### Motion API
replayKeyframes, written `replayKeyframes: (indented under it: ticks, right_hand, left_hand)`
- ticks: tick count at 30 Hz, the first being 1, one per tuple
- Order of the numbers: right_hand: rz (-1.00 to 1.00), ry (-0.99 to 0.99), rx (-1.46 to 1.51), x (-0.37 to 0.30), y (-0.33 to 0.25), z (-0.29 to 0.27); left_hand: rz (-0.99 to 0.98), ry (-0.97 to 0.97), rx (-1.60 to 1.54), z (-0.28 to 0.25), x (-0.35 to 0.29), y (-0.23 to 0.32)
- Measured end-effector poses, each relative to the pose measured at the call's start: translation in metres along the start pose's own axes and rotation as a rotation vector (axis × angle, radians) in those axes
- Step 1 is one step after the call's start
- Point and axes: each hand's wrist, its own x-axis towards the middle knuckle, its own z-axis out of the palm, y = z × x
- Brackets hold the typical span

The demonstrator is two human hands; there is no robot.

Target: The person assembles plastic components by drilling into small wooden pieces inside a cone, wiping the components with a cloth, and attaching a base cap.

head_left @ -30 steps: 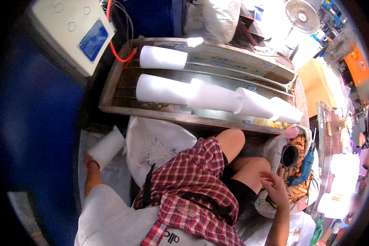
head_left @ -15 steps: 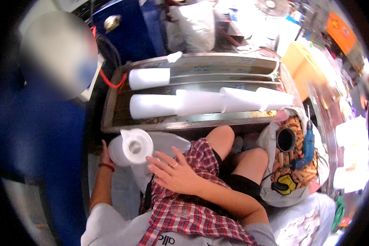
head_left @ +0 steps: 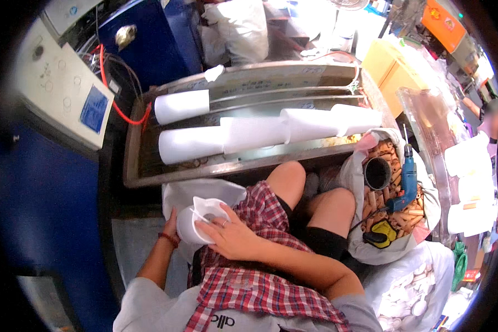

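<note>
In the head view, the white vessel [head_left: 187, 229] sits between the hands, its opening tilted up; the left hand [head_left: 170, 224] curves its fingers round the outer wall, seemingly to steady it; the right hand [head_left: 232, 237] bends its fingers over the rim beside a thin white strip [head_left: 198, 215], though whether they pinch it I cannot tell; beyond, a row of white sleeves [head_left: 253, 135] lies end to end along the trough [head_left: 174, 178], perhaps kept in line by rods [head_left: 271, 92].
</note>
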Motion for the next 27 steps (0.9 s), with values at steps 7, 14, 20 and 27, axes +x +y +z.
replayKeyframes:
  ticks: [7,14,20,27]
  right_hand:
    - [-0.052,0.057,-0.068,0.004,-0.001,0.007]
    - [-0.077,0.048,0.072,0.005,0.005,0.010]
    - [-0.076,0.021,0.039,0.006,0.002,0.010]
    - [-0.064,0.084,-0.032,0.008,-0.002,0.001]
  left_hand:
    - [-0.053,-0.034,-0.044,-0.014,0.013,-0.012]
    - [-0.056,-0.069,-0.054,-0.015,0.013,-0.015]
    - [-0.099,-0.110,-0.071,-0.017,0.015,-0.014]
    - [-0.006,-0.119,0.009,-0.003,-0.005,-0.011]
